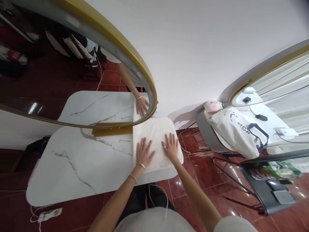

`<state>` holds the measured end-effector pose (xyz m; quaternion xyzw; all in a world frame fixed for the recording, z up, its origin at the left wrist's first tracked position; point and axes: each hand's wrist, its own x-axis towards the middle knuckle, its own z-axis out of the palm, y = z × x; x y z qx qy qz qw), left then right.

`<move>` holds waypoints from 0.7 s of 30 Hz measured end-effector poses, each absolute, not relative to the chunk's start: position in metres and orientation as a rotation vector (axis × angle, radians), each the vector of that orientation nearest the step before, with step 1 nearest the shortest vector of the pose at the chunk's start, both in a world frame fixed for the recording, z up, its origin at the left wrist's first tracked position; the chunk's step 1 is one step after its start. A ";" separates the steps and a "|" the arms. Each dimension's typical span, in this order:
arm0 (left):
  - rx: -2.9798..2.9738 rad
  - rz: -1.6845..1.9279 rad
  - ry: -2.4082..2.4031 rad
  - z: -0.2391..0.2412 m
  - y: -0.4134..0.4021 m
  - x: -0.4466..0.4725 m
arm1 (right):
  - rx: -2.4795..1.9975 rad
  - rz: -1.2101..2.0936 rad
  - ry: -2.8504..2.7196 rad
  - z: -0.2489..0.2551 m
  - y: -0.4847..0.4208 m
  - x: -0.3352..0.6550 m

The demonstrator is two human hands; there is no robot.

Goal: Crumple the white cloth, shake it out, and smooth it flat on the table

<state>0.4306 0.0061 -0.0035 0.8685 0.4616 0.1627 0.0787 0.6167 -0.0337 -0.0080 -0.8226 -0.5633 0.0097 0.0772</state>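
Observation:
A white cloth [154, 129], which looks like a towel, lies spread over the right end of a white marble-patterned table [72, 154]. My left hand [143, 153] rests flat on the left part of the cloth, fingers spread. Flat on its right part lies my right hand [171, 146], also with fingers apart and a ring on one finger. Neither hand grips the cloth. Small dark marks show on it between my hands.
A gold-framed mirror [145, 69] stands at the table's back edge on a gold base [112, 130]. To the right are a side table [210, 132] with a white bag [236, 132] and a black chair [267, 193] holding packages. A power strip [50, 214] lies on the floor.

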 end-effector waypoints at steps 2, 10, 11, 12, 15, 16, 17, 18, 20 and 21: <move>2.639 0.475 1.368 -0.006 -0.023 0.411 | -2.421 -0.024 -1.705 -0.012 -0.069 0.598; 2.644 0.603 1.460 -0.021 -0.039 0.365 | -2.336 -0.113 -1.656 -0.028 -0.106 0.561; 2.602 0.653 1.536 -0.019 -0.030 0.365 | -2.330 -0.106 -1.658 -0.027 -0.101 0.561; 2.571 0.690 1.588 -0.016 -0.020 0.367 | -2.323 -0.098 -1.665 -0.026 -0.095 0.561; 2.600 0.677 1.536 -0.003 0.015 0.384 | -2.316 -0.073 -1.689 -0.023 -0.081 0.563; 2.619 0.646 1.501 0.000 0.027 0.392 | -2.318 -0.068 -1.695 -0.022 -0.079 0.563; 2.620 0.615 1.493 0.002 0.037 0.400 | -2.320 -0.067 -1.703 -0.021 -0.078 0.564; 2.603 0.590 1.513 0.002 0.046 0.407 | -2.319 -0.068 -1.712 -0.020 -0.078 0.565; 2.544 0.563 1.583 -0.001 0.059 0.416 | -2.298 -0.071 -1.755 -0.018 -0.081 0.566; 2.520 0.556 1.608 -0.004 0.063 0.418 | -2.272 -0.068 -1.800 -0.017 -0.083 0.567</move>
